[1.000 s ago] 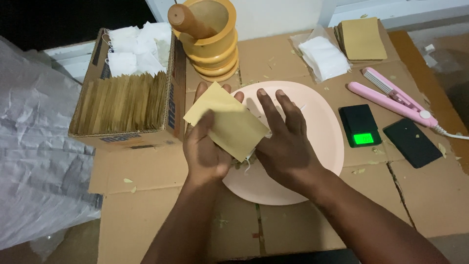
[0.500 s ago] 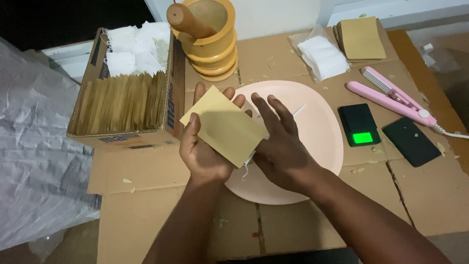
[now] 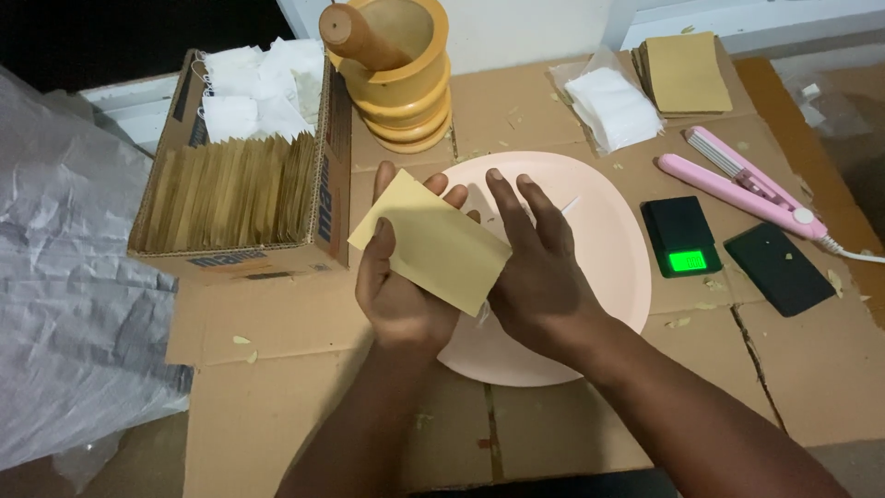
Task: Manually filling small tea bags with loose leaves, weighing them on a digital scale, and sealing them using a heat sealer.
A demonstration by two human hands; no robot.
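Note:
My left hand (image 3: pixel 404 288) holds a tan paper envelope (image 3: pixel 431 242) tilted over the left edge of a pale pink round plate (image 3: pixel 604 277). My right hand (image 3: pixel 536 269) rests with its fingers spread against the envelope's right edge, above the plate. A thin white string or strip shows beyond my right fingertips, on the plate. Whatever lies under my hands is hidden.
A cardboard box (image 3: pixel 241 189) of tan envelopes and white sachets stands at the left. Behind the plate are a wooden mortar and pestle (image 3: pixel 396 65), a white sachet pile (image 3: pixel 610 106) and a stack of tan envelopes (image 3: pixel 684 72). A pink hair straightener (image 3: pixel 742 180), small scale (image 3: pixel 680 237) and dark phone (image 3: pixel 779 269) lie at the right. Crumpled plastic (image 3: pixel 64 304) covers the far left.
Both hands with the envelope have shifted slightly left, toward the box. My right fingers have spread and slid off the envelope's face to its right edge.

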